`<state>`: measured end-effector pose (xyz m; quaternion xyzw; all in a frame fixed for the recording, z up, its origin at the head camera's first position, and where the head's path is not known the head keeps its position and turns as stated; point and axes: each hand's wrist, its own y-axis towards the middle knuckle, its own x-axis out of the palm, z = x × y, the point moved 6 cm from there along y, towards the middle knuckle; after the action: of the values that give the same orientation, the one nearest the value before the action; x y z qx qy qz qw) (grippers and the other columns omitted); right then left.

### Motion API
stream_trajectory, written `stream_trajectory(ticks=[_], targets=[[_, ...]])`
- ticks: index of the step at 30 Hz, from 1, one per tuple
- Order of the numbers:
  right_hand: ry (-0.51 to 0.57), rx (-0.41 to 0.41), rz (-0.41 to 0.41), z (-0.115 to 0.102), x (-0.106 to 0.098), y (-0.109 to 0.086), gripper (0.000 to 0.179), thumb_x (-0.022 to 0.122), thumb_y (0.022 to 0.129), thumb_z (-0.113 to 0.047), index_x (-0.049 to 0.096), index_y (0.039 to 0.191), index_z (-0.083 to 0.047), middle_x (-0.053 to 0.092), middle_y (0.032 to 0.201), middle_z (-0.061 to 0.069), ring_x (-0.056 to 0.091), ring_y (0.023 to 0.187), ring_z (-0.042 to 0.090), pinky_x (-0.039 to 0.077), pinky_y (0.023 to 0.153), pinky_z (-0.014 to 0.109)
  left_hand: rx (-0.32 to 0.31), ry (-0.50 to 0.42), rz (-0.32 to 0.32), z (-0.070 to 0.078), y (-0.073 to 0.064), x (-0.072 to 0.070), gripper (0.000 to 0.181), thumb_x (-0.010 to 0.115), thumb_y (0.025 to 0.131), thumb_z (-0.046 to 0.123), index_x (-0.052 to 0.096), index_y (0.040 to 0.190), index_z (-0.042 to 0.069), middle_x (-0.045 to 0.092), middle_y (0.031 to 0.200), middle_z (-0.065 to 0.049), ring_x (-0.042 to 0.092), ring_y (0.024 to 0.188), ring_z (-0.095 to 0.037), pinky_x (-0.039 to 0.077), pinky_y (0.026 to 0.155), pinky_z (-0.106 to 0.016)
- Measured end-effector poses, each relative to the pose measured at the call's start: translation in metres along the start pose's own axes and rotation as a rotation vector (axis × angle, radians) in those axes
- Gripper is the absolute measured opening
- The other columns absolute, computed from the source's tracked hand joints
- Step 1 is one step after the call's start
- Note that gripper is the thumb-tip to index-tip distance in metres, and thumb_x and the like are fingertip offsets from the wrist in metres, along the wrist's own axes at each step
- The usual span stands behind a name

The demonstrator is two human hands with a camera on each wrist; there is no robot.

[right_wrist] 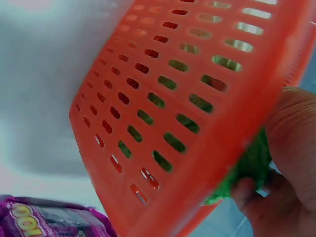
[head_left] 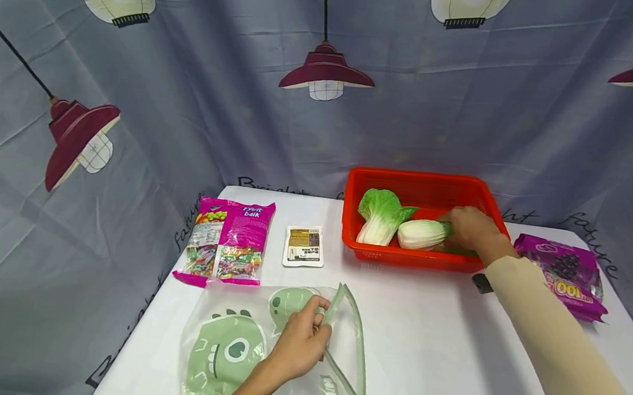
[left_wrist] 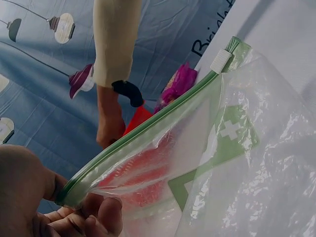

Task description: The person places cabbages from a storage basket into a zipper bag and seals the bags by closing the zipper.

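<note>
My left hand (head_left: pixel 301 339) pinches the open edge of a clear zip bag (head_left: pixel 358 343) printed with green dinosaurs. In the left wrist view, the fingers curl at one end of the bag's green zip strip, and a white slider (left_wrist: pixel 221 61) sits near the other end. Inside the red basket (head_left: pixel 418 258), my right hand (head_left: pixel 467 227) grips the leafy end of a bok choy (head_left: pixel 423 234) whose pale stalks point left. Green leaves (right_wrist: pixel 249 165) show between the thumb and fingers in the right wrist view. Beside it in the basket lies another bok choy (head_left: pixel 380 218).
A pink candy bag (head_left: pixel 243 235) lies at the table's left, and a small white and brown packet (head_left: pixel 304 246) is right of it. A purple snack bag (head_left: pixel 564 273) lies right of the basket. A grey curtain (head_left: pixel 234 110) hangs behind the white table (head_left: pixel 427 355).
</note>
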<state>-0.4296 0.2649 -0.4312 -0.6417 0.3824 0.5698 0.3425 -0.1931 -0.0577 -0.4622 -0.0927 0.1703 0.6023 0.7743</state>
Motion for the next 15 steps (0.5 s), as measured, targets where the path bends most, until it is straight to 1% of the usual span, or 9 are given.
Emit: stream_trajectory(ticks=[4,7,10,12,15], targets=[[0.007,0.011,0.099,-0.004,-0.021,-0.013,0.046,0.085,0.073,-0.017,0.072,0.116,-0.009,0.064,0.1,0.015,0.058,0.093,0.037,0.049,0.081,0.056,0.0,-0.003,0.007,0.002,-0.001,-0.001,0.027,0.05,0.09,-0.001,0.051,0.115,0.006,0.056,0.059,0.003,0.054,0.04,-0.009,0.041,0.039,-0.022],[0.039,0.044,0.162,-0.007,-0.04,-0.027,0.055,0.085,0.075,-0.018,0.067,0.126,-0.008,0.062,0.108,0.02,0.055,0.098,0.04,0.048,0.079,0.059,0.004,-0.007,0.015,0.003,-0.001,-0.002,0.026,0.05,0.089,-0.002,0.051,0.115,0.006,0.055,0.058,0.003,0.054,0.04,-0.009,0.043,0.04,-0.024],[0.046,0.071,0.21,-0.009,-0.056,-0.041,0.057,0.082,0.079,-0.02,0.063,0.131,-0.009,0.058,0.117,0.023,0.051,0.104,0.044,0.046,0.079,0.063,0.009,-0.008,0.024,0.004,-0.001,-0.003,0.026,0.05,0.089,-0.002,0.051,0.114,0.005,0.054,0.058,0.003,0.054,0.04,-0.009,0.043,0.041,-0.025],[0.044,0.085,0.247,-0.013,-0.066,-0.053,0.058,0.081,0.08,-0.023,0.061,0.133,-0.011,0.055,0.123,0.023,0.046,0.109,0.046,0.044,0.078,0.067,0.011,-0.008,0.028,0.005,0.0,-0.004,0.026,0.05,0.089,-0.002,0.051,0.114,0.005,0.054,0.058,0.003,0.054,0.04,-0.009,0.044,0.041,-0.026],[0.037,0.055,0.349,-0.025,-0.08,-0.07,0.058,0.083,0.078,-0.021,0.062,0.132,-0.011,0.055,0.124,0.022,0.043,0.11,0.046,0.043,0.079,0.066,0.012,-0.011,0.035,0.006,0.0,-0.006,0.027,0.049,0.089,-0.002,0.051,0.115,0.006,0.055,0.058,0.002,0.055,0.04,-0.009,0.046,0.042,-0.027]])
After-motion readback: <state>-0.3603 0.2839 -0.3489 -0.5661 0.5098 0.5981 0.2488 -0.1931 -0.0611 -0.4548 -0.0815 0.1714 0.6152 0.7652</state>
